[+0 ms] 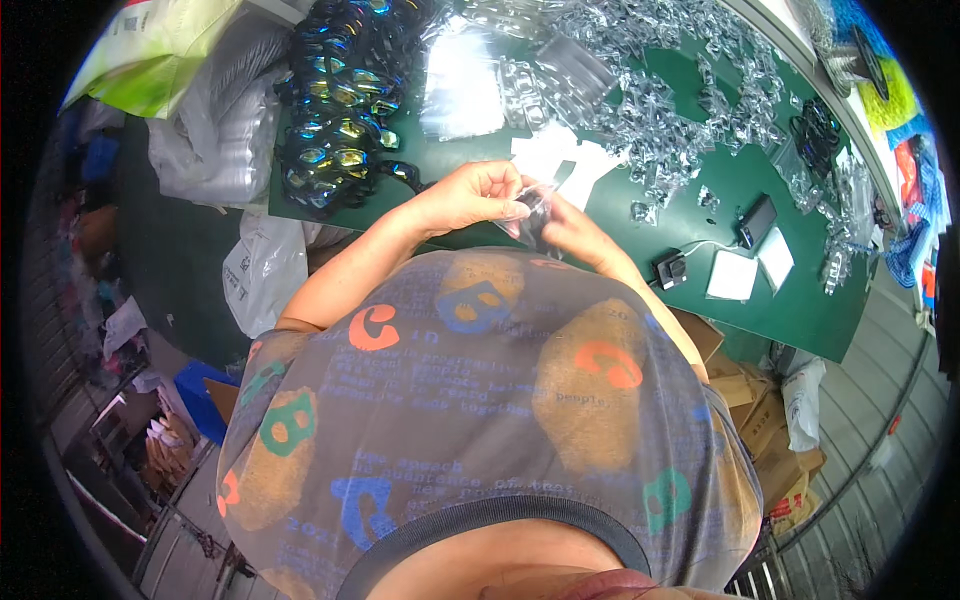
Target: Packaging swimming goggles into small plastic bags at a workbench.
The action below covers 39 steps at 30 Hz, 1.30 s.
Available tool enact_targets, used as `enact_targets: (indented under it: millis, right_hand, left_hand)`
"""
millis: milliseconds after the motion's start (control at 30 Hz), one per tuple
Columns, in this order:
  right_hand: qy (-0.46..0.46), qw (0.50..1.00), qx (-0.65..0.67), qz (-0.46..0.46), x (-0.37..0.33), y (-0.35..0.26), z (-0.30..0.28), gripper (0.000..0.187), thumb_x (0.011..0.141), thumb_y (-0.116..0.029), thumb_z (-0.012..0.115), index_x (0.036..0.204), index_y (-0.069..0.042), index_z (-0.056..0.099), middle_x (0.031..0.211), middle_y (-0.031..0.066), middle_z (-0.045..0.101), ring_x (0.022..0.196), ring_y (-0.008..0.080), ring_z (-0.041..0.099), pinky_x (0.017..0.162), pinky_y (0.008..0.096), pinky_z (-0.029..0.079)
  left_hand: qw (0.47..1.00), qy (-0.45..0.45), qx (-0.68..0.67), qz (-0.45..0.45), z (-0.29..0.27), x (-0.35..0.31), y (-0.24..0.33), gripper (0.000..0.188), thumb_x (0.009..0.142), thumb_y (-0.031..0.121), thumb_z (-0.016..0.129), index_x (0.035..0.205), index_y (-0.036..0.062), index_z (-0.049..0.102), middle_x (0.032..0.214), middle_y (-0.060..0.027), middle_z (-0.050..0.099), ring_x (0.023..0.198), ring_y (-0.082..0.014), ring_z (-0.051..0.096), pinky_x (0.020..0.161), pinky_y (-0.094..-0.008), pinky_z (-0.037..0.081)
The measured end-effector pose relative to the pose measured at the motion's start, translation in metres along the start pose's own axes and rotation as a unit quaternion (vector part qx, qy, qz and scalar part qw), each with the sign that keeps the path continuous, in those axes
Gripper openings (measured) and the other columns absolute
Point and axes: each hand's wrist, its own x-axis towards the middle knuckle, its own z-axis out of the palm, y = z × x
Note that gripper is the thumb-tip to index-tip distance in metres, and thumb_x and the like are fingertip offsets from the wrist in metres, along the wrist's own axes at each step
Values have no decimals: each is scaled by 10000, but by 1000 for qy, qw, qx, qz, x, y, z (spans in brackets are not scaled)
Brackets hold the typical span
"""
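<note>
Near the middle of the frame, one small clear bag [541,190] is held up between the two hands, just in front of the shirt [480,400]. Something dark [534,219] shows in or through it (too blurred to name). The left hand [470,200] pinches the bag between thumb and bent fingers; the right hand [572,233] is against its other side, but its fingertips are hidden, so I cannot tell how firmly it grips.

Of larger containers, two whitish plastic bags are at the left: an upper one [205,150], bulging with pale, stacked-looking contents, and a lower one [265,275], whose contents I cannot tell. One green-and-white sack [150,50] fills the upper left corner, one blue box [200,402] stands at lower left, and several cardboard boxes [752,400] are at lower right, with one white bag [804,405] beside them.

On the green table [800,315], a heap of dark goggles [345,110] lies at upper left, too overlapped to count, as are the clear plastic pieces [660,125] at upper right. Two white rectangular items [733,275] and one black device [757,220] lie at right.
</note>
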Motion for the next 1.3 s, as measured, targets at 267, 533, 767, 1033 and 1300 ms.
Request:
enact_targets:
  millis: [267,533,767,1033,1300]
  right_hand:
    - [159,983,49,77,-5,-8,32,659,870,-68,798,1426,-82,445,1280,84,589,1105,155,600,833,366,629]
    - [251,952,-164,-56,4,29,19,756,811,-225,866,1418,-31,458,1189,117,666,1069,186,660,913,336,544]
    - [285,938,-198,-11,-7,45,16,833,743,-364,907,1376,-27,483,1200,172,670,1079,259,684,912,370,544]
    - [257,888,-372,-79,-2,41,13,883,704,-424,908,1379,-44,485,1205,200,646,1078,340,672,887,410,543]
    - [265,908,-321,-53,-9,44,7,917,751,-289,907,1458,6,404,1255,169,645,1149,241,646,968,370,527]
  left_hand:
    - [963,199,147,109,4,-15,12,147,960,29,680,955,49,535,846,15,615,735,-82,635,689,-236,519]
    - [847,146,461,222,29,2,18,290,819,165,817,1065,89,685,1298,-128,624,1205,-277,602,1017,-405,472]
    - [911,193,304,202,19,-1,43,156,865,123,782,974,39,707,1218,-99,678,1135,-212,638,1009,-360,473]
    - [907,184,341,166,31,17,11,150,918,178,721,927,29,711,1179,-102,686,1126,-247,636,947,-374,499]
    - [856,180,438,205,23,-1,18,167,877,209,764,947,61,731,1329,-114,631,1323,-304,526,1088,-442,426]
